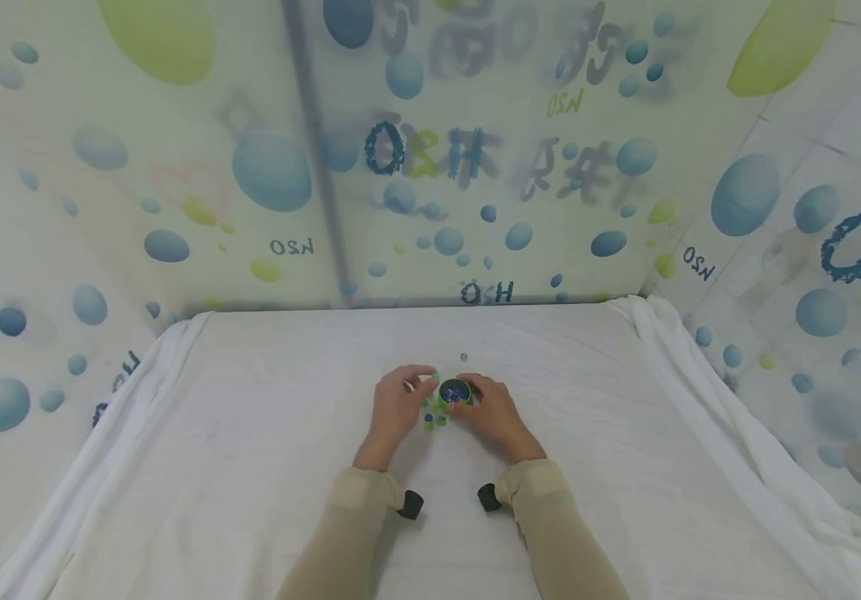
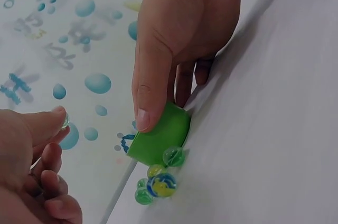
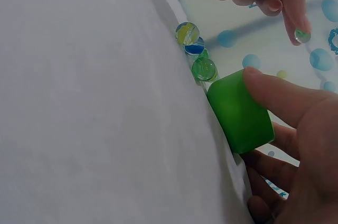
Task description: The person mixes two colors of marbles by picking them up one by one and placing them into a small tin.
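A small green cup (image 1: 455, 392) stands on the white cloth, with dark blue showing inside it. My right hand (image 1: 496, 417) grips its side between thumb and fingers; in the left wrist view that hand (image 2: 185, 28) comes down over the green cup (image 2: 161, 134). My left hand (image 1: 398, 407) is just left of the cup and pinches a clear greenish marble (image 3: 302, 36) between thumb and forefinger, raised above the cloth. Beside the cup lie several glass marbles, among them a green marble (image 3: 204, 69) and a blue-and-yellow marble (image 2: 161, 185).
One lone green marble (image 1: 463, 357) lies on the cloth beyond the cup. The white cloth (image 1: 265, 467) covers the whole table up to the back edge. Behind and at both sides hang curtains (image 1: 430, 208) printed with blue and green bubbles.
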Action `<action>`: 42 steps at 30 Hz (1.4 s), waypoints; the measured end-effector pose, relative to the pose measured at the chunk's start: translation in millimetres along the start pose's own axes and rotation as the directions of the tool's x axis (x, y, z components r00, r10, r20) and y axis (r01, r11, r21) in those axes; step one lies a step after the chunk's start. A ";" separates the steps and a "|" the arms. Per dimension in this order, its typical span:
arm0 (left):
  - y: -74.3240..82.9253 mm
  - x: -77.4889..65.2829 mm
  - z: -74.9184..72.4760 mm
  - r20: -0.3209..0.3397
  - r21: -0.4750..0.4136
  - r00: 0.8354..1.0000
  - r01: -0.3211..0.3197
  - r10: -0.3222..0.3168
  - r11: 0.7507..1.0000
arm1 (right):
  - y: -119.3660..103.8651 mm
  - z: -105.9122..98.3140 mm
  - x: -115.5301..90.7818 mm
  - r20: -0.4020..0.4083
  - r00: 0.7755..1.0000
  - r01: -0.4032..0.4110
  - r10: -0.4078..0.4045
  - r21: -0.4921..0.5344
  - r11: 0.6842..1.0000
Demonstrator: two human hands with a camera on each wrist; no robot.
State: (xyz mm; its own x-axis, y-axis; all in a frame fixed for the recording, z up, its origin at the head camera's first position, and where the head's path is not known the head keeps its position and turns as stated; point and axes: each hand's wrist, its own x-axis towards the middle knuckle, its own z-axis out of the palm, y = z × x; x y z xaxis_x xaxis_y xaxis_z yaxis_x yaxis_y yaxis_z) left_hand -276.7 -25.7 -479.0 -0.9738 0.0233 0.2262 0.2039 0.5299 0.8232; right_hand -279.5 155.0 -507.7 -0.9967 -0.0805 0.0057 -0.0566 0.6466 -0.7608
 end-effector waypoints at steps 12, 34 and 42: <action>3.0 -2.6 4.3 -0.010 -0.042 1.000 -0.030 0.030 0.999 | 1.5 0.7 -0.1 -0.003 1.000 0.011 -0.011 0.004 1.000; 0.8 -2.3 2.3 0.009 -0.051 1.000 -0.021 0.021 0.998 | 0.7 0.6 0.6 -0.008 1.000 0.019 -0.019 0.008 1.000; -2.0 -0.6 -2.4 0.015 -0.043 1.000 0.019 -0.019 0.999 | -0.5 0.3 0.5 -0.009 1.000 0.015 -0.015 -0.009 1.000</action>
State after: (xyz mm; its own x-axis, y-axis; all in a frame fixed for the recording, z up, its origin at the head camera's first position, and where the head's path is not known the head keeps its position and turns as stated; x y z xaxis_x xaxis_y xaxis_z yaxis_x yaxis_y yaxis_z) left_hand -276.3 -28.9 -479.6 -0.9788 0.0258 0.2030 0.1891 0.4929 0.8493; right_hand -279.9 154.3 -507.5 -0.9962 -0.0836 0.0230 -0.0721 0.6522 -0.7546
